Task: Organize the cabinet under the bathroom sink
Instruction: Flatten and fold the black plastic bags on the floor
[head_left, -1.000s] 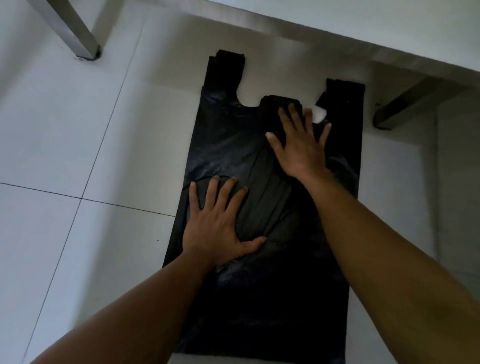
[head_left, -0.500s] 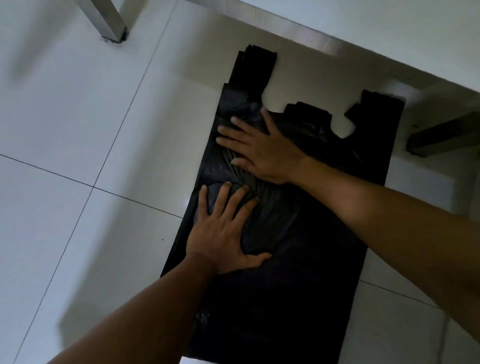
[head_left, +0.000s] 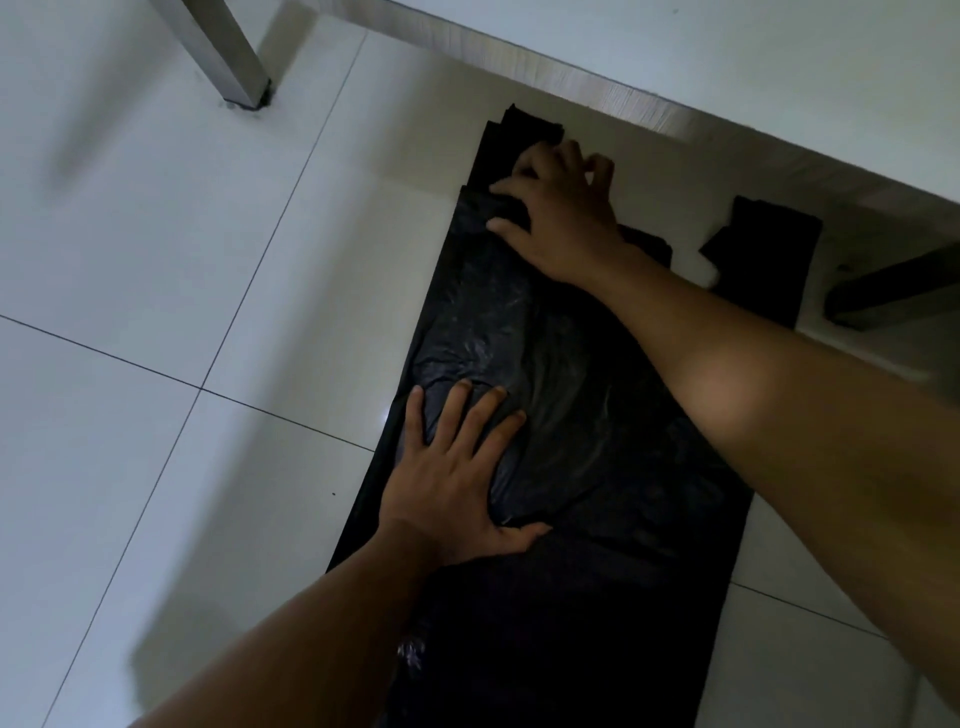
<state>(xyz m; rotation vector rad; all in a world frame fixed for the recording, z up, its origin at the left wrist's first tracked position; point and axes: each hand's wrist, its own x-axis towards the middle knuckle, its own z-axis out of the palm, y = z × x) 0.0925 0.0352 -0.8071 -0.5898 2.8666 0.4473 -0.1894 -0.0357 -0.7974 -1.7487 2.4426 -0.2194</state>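
Black plastic bag (head_left: 597, 415) lies spread flat on the tiled floor (head_left: 156, 260), handles pointing away from the person, just in front of a pale panel edge (head_left: 623, 98) that is probably the sink unit's base. Left grip (head_left: 457, 483) is apart, fingers straight and splayed, palm pressing the bag's left-middle area down. Right grip (head_left: 561, 218) sits at the base of the left handle strap (head_left: 524, 127) with fingers bent over the plastic. Cannot tell whether it is pinching the strap or only pressing on it. Right handle strap (head_left: 769, 228) lies free, untouched. Metal leg (head_left: 223, 52) stands at far left, well apart from the bag, and a second dark leg (head_left: 893, 291) is at the right, just beside the right strap. Progress, as a judgement: the bag looks flattened but not yet folded, since there are no creases or doubled layers beyond the wrinkles under the left grip. So this is likely the smoothing stage before a fold. Left to do: fold the bag, then store it. The cabinet interior and any other items are out of view, so overall completion cannot be gauged, though it reads as early.
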